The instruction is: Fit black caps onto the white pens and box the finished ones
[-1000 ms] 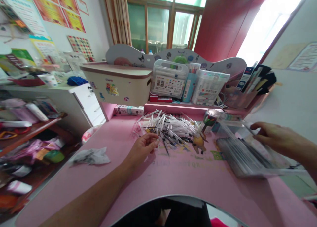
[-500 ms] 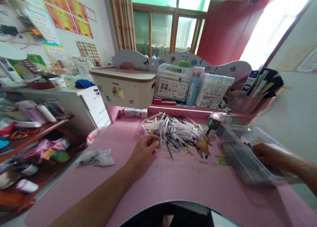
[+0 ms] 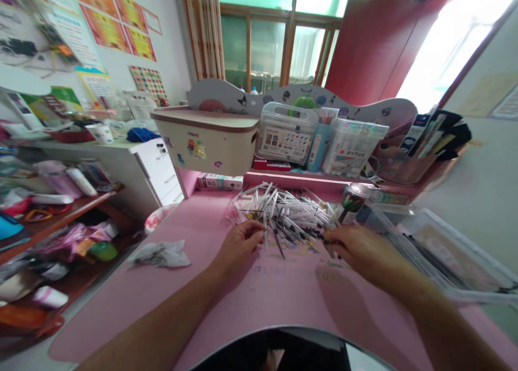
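A heap of several white pens [image 3: 283,212] with dark tips lies on the pink desk [image 3: 194,284]. My left hand [image 3: 239,242] rests at the heap's near-left edge, its fingertips pinching one pen. My right hand [image 3: 358,249] reaches into the heap's near-right edge; whether it grips a pen is hidden by its own fingers. To the right lies a clear plastic box [image 3: 441,252] with pens lined up inside.
A crumpled grey cloth [image 3: 159,254] lies on the desk's left side. A cream bin [image 3: 206,139], marker cases [image 3: 285,134] and a small can [image 3: 352,198] stand along the back shelf. Cluttered shelves [image 3: 52,209] fill the left.
My right hand left the clear box and moved left to the pen heap. My left hand stayed at the heap's edge. The view shifted slightly.
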The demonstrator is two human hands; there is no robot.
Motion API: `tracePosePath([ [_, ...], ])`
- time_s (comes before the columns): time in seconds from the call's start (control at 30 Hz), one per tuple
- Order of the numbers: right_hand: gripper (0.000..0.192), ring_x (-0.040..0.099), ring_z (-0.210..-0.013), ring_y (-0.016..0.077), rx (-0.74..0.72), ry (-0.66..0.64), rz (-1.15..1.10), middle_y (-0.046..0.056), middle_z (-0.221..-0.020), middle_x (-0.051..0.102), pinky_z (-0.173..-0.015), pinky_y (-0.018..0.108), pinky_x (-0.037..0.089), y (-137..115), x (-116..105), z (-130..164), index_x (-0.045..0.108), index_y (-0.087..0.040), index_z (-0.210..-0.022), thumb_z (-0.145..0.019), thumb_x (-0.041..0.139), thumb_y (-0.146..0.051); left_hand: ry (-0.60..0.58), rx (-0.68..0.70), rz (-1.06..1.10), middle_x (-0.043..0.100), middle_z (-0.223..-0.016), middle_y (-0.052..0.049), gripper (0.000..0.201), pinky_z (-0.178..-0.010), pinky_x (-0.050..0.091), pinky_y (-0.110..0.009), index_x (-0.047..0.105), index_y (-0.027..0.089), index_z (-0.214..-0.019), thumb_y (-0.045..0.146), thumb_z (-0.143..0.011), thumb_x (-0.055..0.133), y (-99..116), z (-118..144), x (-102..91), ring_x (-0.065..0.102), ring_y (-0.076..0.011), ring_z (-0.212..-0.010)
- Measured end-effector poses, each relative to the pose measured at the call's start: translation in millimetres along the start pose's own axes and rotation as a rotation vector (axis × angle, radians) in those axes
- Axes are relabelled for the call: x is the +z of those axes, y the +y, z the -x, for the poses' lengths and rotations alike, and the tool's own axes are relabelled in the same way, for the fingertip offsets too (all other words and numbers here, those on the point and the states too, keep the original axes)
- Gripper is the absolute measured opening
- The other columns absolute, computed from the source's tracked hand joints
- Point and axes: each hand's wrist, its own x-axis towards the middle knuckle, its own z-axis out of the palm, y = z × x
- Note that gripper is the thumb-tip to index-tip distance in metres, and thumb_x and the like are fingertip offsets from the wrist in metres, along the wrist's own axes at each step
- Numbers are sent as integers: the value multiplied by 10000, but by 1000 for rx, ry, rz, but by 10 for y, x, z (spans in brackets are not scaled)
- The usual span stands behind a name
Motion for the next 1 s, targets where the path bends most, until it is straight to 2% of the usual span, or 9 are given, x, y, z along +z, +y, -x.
tracePosePath([
  [0.03,205,678,-733,197,8,-120,21,72,-804,744,-617,262,401,-114,114,-91,731,-222,-763,-865,553,-211,-13,-15,19,594,-640,27,141,-489,336,-191,687,167,-827,245,-710,689,-4,14,7,471,-81,-509],
  [0.1,222,685,-780,233,88,-210,73,109,-857,748,-628,287,394,-248,333,-246,734,-195,-831,-883,519,-171,-39,-37,42,580,-634,30,137,-473,323,-185,683,170,-818,255,-711,696,-16,38,20,470,-79,-503],
  [0.3,227,669,-939,291,170,-118,106,151,-1014,728,-748,350,410,-218,769,-375,710,-154,-966,-891,495,-158,-93,-105,78,570,-623,26,168,-442,314,-178,686,166,-826,288,-716,722,-51,82,59,460,-71,-477],
  [0.53,189,639,-777,220,164,12,-96,96,-838,720,-665,304,355,-152,786,-326,648,-185,-811,-909,497,-242,-163,-158,220,541,-672,45,186,-436,284,-169,677,176,-881,280,-743,747,-117,114,104,402,-33,-461],
  [0.67,153,587,-683,186,-17,45,-296,52,-746,681,-622,291,309,-326,820,-231,603,-193,-843,-915,476,-238,-150,-174,258,635,-939,-5,383,-436,337,-175,660,229,-1077,297,-724,792,-83,135,104,475,-43,-524],
  [0.73,122,556,-647,168,-130,20,-342,38,-735,669,-606,288,285,-452,867,-169,600,-194,-848,-896,490,-214,-167,-172,283,643,-969,-12,417,-444,369,-180,645,236,-1114,295,-729,792,-58,139,99,490,-50,-534],
  [0.87,94,523,-632,147,-284,7,-412,17,-728,654,-602,273,287,-593,943,-99,614,-192,-843,-870,524,-196,-192,-123,313,654,-892,-20,219,-516,449,-189,650,178,-924,331,-795,739,-26,99,70,520,-69,-585],
  [0.93,157,533,-651,150,-271,66,-458,16,-723,644,-620,271,316,-553,958,-114,616,-195,-807,-900,489,-198,-142,-76,310,661,-853,-30,228,-518,442,-173,637,156,-850,354,-797,735,-14,53,43,516,-69,-592],
  [1.0,195,559,-695,165,-169,217,-481,30,-759,650,-664,280,361,-442,967,-163,628,-195,-812,-908,459,-185,-77,-61,320,626,-725,-7,252,-475,402,-156,630,153,-842,377,-790,733,-3,5,13,495,-74,-558],
])
